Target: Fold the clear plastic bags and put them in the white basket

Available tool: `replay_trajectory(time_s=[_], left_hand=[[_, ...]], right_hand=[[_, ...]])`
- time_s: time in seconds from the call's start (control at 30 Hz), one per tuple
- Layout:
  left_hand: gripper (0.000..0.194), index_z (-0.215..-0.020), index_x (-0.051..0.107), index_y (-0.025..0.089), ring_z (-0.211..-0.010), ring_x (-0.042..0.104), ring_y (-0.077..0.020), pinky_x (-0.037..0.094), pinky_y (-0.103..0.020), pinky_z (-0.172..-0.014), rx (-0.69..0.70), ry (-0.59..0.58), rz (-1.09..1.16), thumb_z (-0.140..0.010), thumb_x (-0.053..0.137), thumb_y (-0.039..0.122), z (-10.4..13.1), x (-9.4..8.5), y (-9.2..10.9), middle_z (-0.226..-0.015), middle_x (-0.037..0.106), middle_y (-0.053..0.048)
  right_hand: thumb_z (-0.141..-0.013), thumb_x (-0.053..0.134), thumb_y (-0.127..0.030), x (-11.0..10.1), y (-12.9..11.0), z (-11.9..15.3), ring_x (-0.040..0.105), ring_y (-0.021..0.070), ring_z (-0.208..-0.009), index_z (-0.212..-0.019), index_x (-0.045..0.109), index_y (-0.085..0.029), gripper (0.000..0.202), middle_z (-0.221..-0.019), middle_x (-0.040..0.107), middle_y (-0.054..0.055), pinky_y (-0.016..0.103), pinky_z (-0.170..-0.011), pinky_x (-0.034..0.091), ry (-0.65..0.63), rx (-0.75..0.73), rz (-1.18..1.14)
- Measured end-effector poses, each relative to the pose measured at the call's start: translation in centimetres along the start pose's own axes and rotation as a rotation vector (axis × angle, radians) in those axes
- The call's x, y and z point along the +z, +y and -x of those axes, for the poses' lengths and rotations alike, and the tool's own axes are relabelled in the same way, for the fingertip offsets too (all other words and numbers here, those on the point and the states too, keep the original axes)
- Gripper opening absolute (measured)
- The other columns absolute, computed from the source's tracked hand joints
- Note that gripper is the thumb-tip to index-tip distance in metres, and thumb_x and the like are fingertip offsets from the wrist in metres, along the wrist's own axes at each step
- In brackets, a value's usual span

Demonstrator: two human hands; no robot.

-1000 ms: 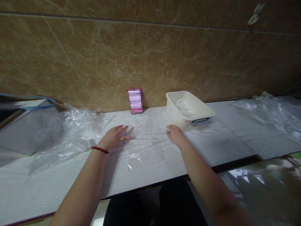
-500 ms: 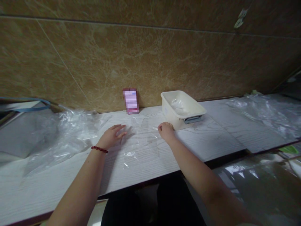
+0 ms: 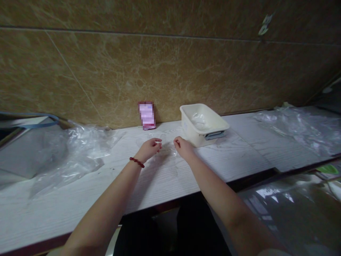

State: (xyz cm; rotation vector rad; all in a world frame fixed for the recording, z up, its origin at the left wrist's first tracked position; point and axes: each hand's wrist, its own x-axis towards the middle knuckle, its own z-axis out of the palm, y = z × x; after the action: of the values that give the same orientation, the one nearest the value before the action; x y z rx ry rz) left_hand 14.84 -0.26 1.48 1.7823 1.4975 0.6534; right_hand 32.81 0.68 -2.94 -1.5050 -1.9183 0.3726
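A clear plastic bag (image 3: 172, 146), thin and hard to make out, lies over the white wood-grain tabletop in front of me. My right hand (image 3: 183, 148) pinches its edge, close to the near left corner of a cream plastic bin (image 3: 192, 137). Just left of it hovers my left hand (image 3: 149, 149), fingers bent and a little apart, with a dark red beaded bracelet on the wrist. I see nothing held in the left hand. Inside the bin lies some clear plastic (image 3: 199, 119).
A phone (image 3: 147, 115) leans on the brown marbled wall. Crumpled clear plastic (image 3: 82, 145) and a grey-white box (image 3: 29, 149) with a blue band are on the left. More clear plastic (image 3: 295, 124) spreads at the right. The table's dark front edge runs before my legs.
My left hand has moved right, closer to the right hand, and its fingers have curled in. The right hand has shifted slightly left, still pinching the bag. The view has shifted a little.
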Motion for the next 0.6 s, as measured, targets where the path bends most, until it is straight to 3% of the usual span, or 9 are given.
replay_trajectory(time_s=[0.07,0.2,0.37,0.6], left_hand=[[0.034,-0.105,0.049,0.012,-0.055,0.055,-0.0102,0.044,-0.022,-0.052,-0.125,-0.045,0.182,-0.074,0.044,0.025,-0.5,1.2,0.6,-0.074,0.061,-0.006],[0.03,-0.104,0.049,0.014,-0.054,0.056,-0.0097,0.044,-0.021,-0.051,-0.295,0.007,0.483,-0.076,0.044,0.024,-0.4,2.7,1.0,-0.07,0.06,-0.005],[0.026,-0.096,0.053,0.017,-0.056,0.057,-0.0102,0.043,-0.02,-0.053,-0.312,-0.029,0.736,-0.076,0.046,0.032,0.2,3.1,0.5,-0.063,0.059,-0.002],[0.024,-0.069,0.054,0.014,-0.055,0.055,-0.0103,0.043,-0.022,-0.055,-0.274,-0.075,0.753,-0.071,0.05,0.037,-0.4,3.9,-0.7,-0.06,0.059,-0.002]], right_hand=[[-0.078,0.043,-0.021,0.1,-0.1,0.0,0.053,0.0102,-0.065,-0.085,0.05,-0.02,0.01,-0.071,0.057,-0.001,0.02,-0.06,0.037,0.012,-0.039,-0.071],[-0.075,0.048,-0.02,0.2,-0.4,0.2,0.054,0.0096,-0.066,-0.094,0.046,-0.02,0.019,-0.073,0.057,-0.002,0.021,-0.062,0.04,0.001,-0.103,-0.209],[-0.074,0.049,-0.018,0.2,-1.1,0.5,0.055,0.0089,-0.067,-0.096,0.046,-0.021,0.023,-0.077,0.058,-0.001,0.022,-0.063,0.043,-0.047,-0.179,-0.285],[-0.073,0.05,-0.019,-0.3,-1.7,0.8,0.055,0.008,-0.068,-0.094,0.048,-0.018,0.021,-0.078,0.059,0.0,0.021,-0.063,0.044,-0.147,-0.223,-0.371]])
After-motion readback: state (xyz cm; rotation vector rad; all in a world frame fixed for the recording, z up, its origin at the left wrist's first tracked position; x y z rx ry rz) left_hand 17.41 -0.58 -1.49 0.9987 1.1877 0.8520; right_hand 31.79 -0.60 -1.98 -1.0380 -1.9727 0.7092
